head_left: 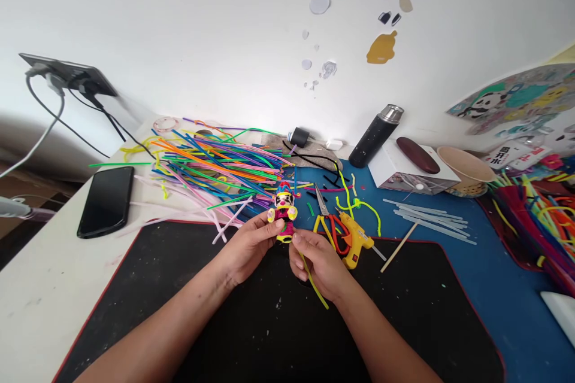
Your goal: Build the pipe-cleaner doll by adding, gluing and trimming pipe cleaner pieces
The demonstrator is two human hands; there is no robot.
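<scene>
Upright above the black mat, a small pipe-cleaner doll has a blue and red top, a whitish face, yellow paws and a magenta body. My left hand is closed on its body from the left, thumb across the front. My right hand pinches a yellow-green pipe cleaner at the doll's lower right; its free end hangs down past my fingers. Whether that strand joins the doll's yellow bottom edge I cannot tell. Just right of the hands lie pliers and a yellow glue gun.
Many coloured pipe cleaners are heaped at the back left, near a phone. Clear glue sticks and a wooden stick lie right. A black thermos and white box stand behind. More bundled stems fill the far right.
</scene>
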